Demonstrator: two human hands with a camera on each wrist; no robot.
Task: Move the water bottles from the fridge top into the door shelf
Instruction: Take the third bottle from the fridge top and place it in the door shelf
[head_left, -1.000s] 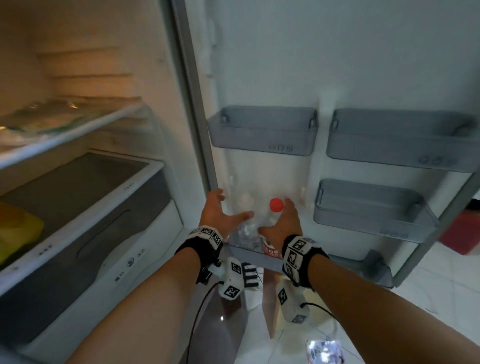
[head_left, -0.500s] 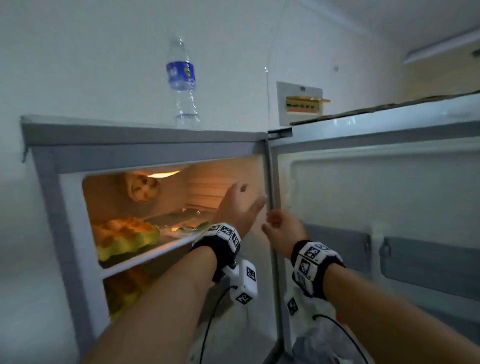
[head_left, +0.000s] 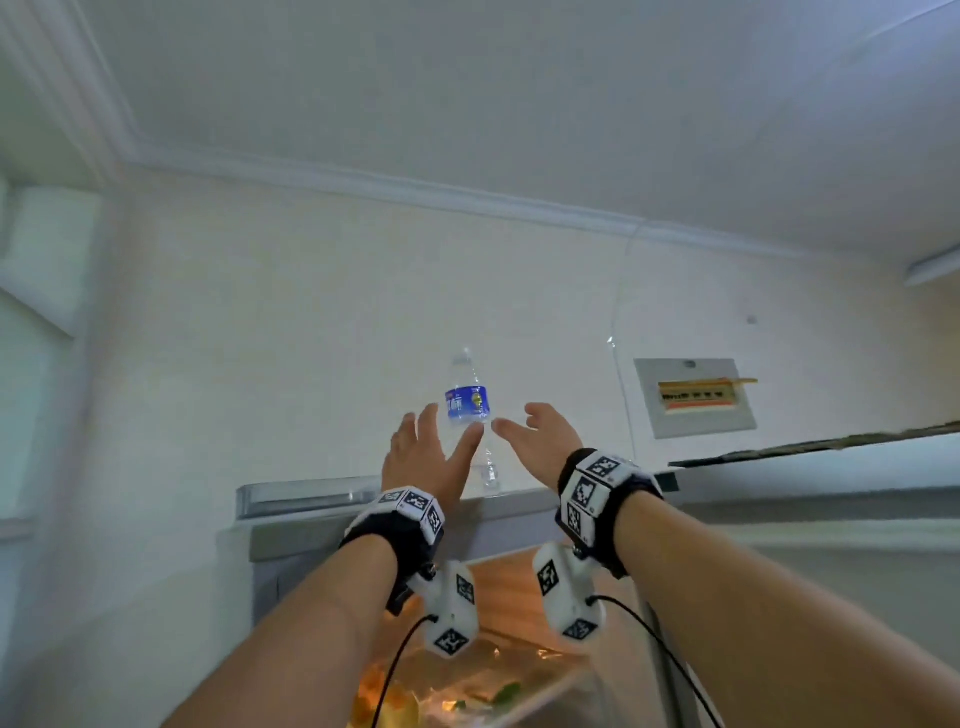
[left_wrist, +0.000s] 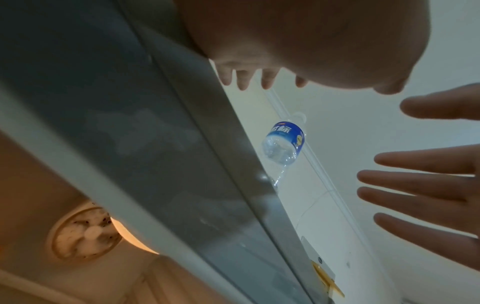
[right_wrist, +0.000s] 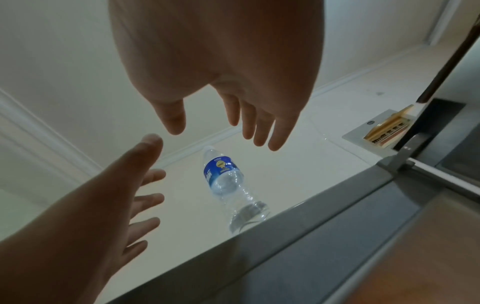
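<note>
Since the earlier frame, both hands have been raised from the fridge opening toward the water bottle (head_left: 467, 415), which stands upright on the fridge top (head_left: 306, 496). Left hand (head_left: 423, 457) and right hand (head_left: 540, 439) are shown with fingers spread, nothing grasped, flanking the bottle before a white wall (head_left: 260, 338) bearing an electrical panel (head_left: 693, 397).

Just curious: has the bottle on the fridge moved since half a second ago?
No. The bottle stands upright on the fridge top, left of the wall panel, as before.

bottle (head_left: 468, 415) flanked by open air, wall (head_left: 260, 338) behind
</note>
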